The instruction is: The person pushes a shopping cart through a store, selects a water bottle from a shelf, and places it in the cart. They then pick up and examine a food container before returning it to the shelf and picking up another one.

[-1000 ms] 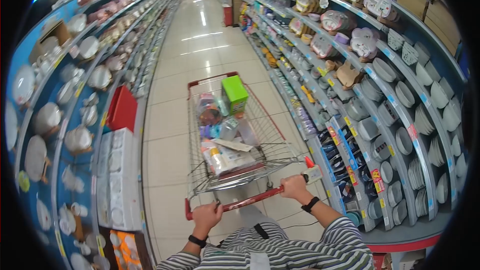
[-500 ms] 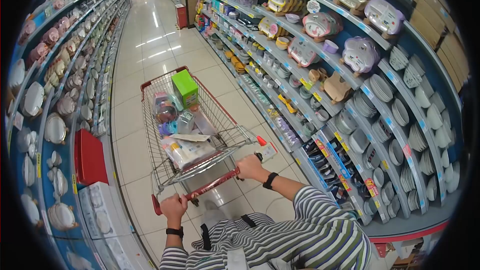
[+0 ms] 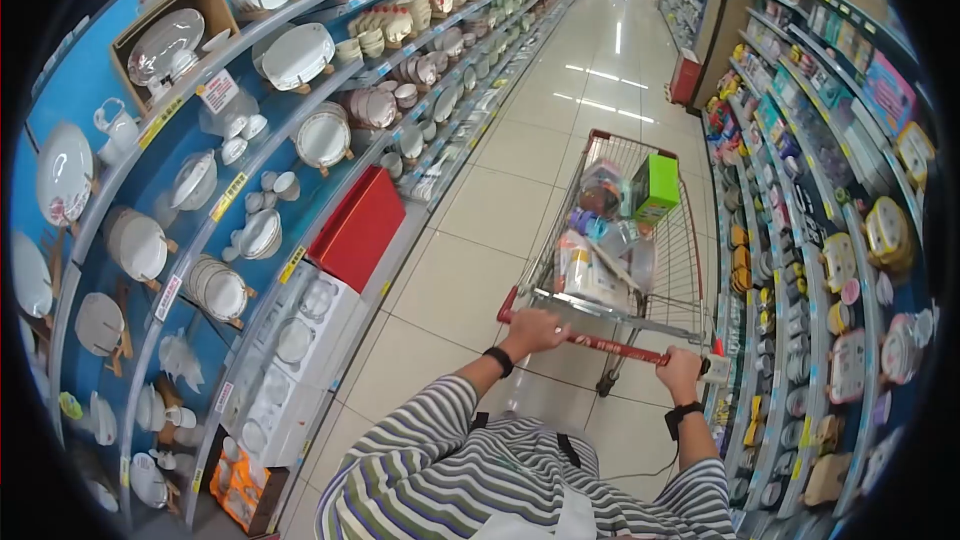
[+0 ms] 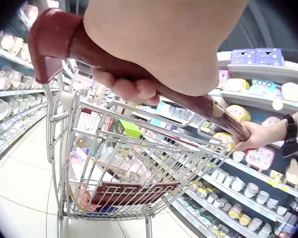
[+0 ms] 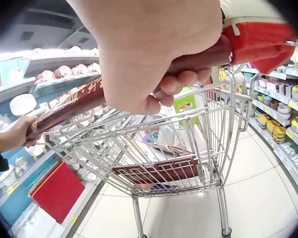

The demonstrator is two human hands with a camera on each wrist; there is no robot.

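Both hands hold the dark red handle (image 3: 612, 345) of a wire shopping cart (image 3: 688, 285). My left hand (image 3: 536, 332) grips it near its left end; in the left wrist view its fingers (image 4: 126, 89) curl under the bar. Towards the other end, beside a bright red fitting (image 5: 260, 42), my right hand (image 3: 682, 372) wraps round the bar, its fingertips (image 5: 171, 85) showing below. Inside the cart, a green box (image 3: 656, 188) stands at the far right. Plastic-wrapped goods (image 3: 585, 275) and clear containers (image 3: 625, 237) lie nearer the handle.
On the left, shelves carry white plates (image 3: 298, 55) and bowls, with a red box (image 3: 358, 230) low down jutting near the tiled floor (image 3: 455, 275). Shelves of tableware (image 3: 850, 365) line the right side. Farther along the aisle stands a red bin-like box (image 3: 685, 77).
The head view swung right, then back left, so the cart now appears right of the middle and more of the left shelves shows. Both hands have kept their grip on the handle.
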